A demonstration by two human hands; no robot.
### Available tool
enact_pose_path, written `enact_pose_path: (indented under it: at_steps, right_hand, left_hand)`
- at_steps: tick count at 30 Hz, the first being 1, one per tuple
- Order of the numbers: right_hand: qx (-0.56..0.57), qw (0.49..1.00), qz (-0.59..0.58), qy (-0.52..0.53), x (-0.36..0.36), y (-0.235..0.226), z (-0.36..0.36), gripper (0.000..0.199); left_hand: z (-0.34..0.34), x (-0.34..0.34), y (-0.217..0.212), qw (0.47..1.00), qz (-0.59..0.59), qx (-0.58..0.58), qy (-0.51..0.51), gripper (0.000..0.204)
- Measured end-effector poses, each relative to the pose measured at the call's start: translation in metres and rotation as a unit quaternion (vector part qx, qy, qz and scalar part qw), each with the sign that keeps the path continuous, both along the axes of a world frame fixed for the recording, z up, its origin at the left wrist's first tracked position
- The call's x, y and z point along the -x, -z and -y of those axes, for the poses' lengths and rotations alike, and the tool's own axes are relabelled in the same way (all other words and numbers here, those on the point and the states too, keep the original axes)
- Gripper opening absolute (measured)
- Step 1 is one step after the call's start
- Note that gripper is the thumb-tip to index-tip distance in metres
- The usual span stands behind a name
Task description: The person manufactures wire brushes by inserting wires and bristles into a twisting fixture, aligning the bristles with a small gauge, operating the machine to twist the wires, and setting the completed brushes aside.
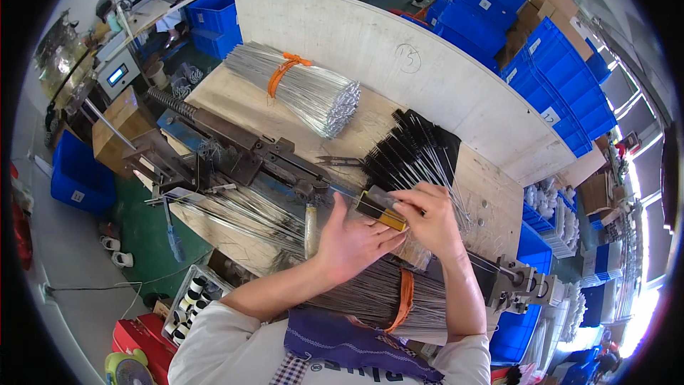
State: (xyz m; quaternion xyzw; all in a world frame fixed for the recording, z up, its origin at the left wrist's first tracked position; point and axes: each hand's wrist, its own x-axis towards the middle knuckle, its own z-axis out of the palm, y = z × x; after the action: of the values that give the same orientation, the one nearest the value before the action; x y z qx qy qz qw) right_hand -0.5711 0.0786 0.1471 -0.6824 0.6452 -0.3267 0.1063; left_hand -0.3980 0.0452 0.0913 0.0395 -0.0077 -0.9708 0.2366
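Observation:
A small black and yellow block (382, 212) sits over the bench, in line with the metal machine. My right hand (432, 219) has its fingers bent and closed on the block's right end, the thumb along its upper edge. Palm up and fingers stretched, my left hand (353, 246) lies just below the block, its fingertips close to the yellow edge. I cannot tell whether they touch it. Behind the block, black bristle brushes (410, 153) with wire stems lie fanned out. Under my forearms rests a bundle of thin wires (356, 289) with an orange band (405, 301).
A dark metal machine (260, 157) runs across the wooden bench (491, 192). Beyond it lies a silver wire bundle (296, 89) tied in orange. Pliers (340, 162) rest beside the brushes. A pale board (399, 50) edges the bench, with blue crates (556, 82) behind it.

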Motion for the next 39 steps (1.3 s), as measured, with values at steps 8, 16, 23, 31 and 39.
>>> enact_pose_path:
  at_steps: [8, 16, 23, 31, 39]
  right_hand:
    - [0.065, 0.995, -0.054, -0.061, -0.030, 0.011, 0.033, 0.011]
    - [0.028, 0.994, -0.085, -0.065, -0.013, -0.002, 0.008, 0.015]
    - [0.051, 0.992, -0.097, -0.068, -0.014, -0.007, 0.005, 0.015]
    - [-0.013, 0.994, -0.058, -0.088, -0.015, -0.002, 0.028, 0.011]
    - [-0.028, 0.994, -0.066, -0.081, -0.013, -0.009, 0.020, 0.014]
  left_hand:
    - [0.018, -0.025, 0.001, 0.994, 0.054, 0.071, -0.069, 0.090]
    - [0.022, -0.028, 0.000, 0.993, 0.075, 0.056, -0.079, 0.086]
    - [0.025, -0.029, -0.001, 0.992, 0.078, 0.070, -0.064, 0.086]
    - [0.023, -0.025, -0.007, 0.991, 0.099, 0.043, -0.083, 0.083]
    - [0.028, -0.027, -0.002, 0.992, 0.080, 0.071, -0.060, 0.082]
